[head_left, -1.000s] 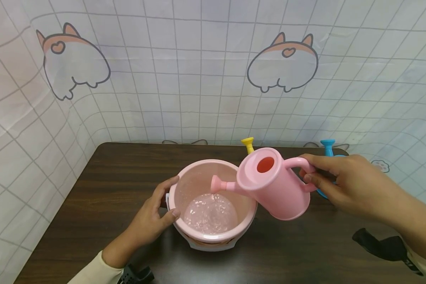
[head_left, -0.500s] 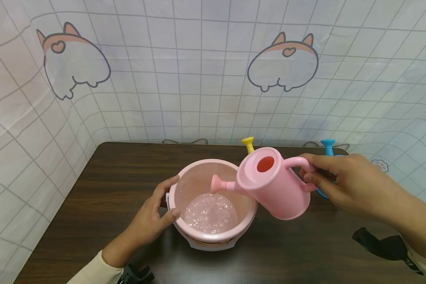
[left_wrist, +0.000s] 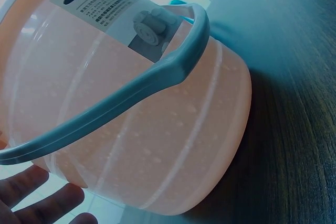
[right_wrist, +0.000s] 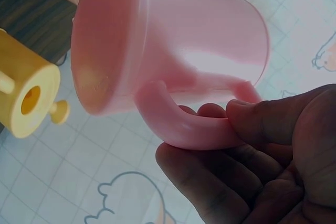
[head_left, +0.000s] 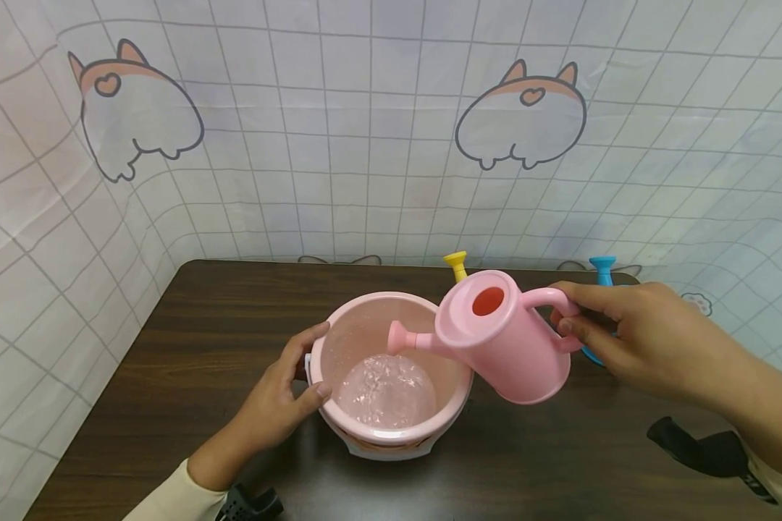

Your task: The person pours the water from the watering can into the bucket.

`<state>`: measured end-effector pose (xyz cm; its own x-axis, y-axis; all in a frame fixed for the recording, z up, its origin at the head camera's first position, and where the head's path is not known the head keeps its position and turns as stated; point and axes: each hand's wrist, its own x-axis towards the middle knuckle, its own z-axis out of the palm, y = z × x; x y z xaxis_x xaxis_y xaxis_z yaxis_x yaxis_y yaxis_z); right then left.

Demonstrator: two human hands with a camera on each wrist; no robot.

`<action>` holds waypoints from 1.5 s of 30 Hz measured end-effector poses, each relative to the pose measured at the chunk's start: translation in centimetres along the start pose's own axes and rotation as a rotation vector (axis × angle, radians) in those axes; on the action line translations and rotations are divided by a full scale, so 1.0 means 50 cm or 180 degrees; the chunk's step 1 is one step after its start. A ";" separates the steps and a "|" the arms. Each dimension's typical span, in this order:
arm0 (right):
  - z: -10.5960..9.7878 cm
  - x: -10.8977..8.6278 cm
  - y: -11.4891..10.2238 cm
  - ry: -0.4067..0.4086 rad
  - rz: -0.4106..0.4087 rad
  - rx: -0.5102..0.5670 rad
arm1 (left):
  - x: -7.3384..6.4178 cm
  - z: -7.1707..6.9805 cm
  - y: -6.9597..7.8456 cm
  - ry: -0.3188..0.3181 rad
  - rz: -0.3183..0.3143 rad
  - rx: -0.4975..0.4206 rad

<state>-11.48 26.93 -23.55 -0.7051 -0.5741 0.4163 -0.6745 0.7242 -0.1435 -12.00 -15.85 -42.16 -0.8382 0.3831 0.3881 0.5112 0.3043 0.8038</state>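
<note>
A pink bucket (head_left: 391,436) with rippling water (head_left: 386,391) in it stands on the table. My left hand (head_left: 276,394) holds its left rim, thumb and index fingertip on the edge; in the left wrist view other fingers (left_wrist: 50,203) lie along the outside, below the bucket's grey handle (left_wrist: 136,90). My right hand (head_left: 645,333) grips the handle of a pink watering can (head_left: 515,354), tilted left, its spout head over the bucket's opening. In the right wrist view the fingers and thumb wrap round the can's handle (right_wrist: 194,129).
Behind the pink can stands a yellow watering can (right_wrist: 34,85), mostly hidden in the head view. A blue watering can (head_left: 602,269) is partly hidden behind my right hand. The dark wooden table (head_left: 221,311) backs onto a grid-patterned cloth (head_left: 339,145).
Both hands, the bucket and the tilted pink watering can hold their places. Only the ripples on the water shift.
</note>
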 end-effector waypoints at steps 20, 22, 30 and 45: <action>0.001 -0.002 -0.005 -0.0022 -0.0050 0.0059 | -0.003 0.001 -0.001 0.0025 -0.0005 0.0069; 0.001 -0.002 -0.005 -0.0026 -0.0049 0.0068 | -0.003 0.001 0.000 0.0027 0.0000 0.0066; -0.002 -0.002 -0.006 0.0012 -0.0075 0.0067 | -0.003 -0.001 -0.001 0.0035 -0.0019 0.0100; 0.000 -0.003 -0.009 0.0010 -0.0087 0.0087 | -0.005 0.000 -0.002 0.0048 -0.0007 0.0118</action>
<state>-11.09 26.69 -23.54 -0.6857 -0.5922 0.4232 -0.6992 0.6976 -0.1567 -11.83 -15.99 -42.31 -0.8419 0.3692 0.3935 0.5159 0.3374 0.7874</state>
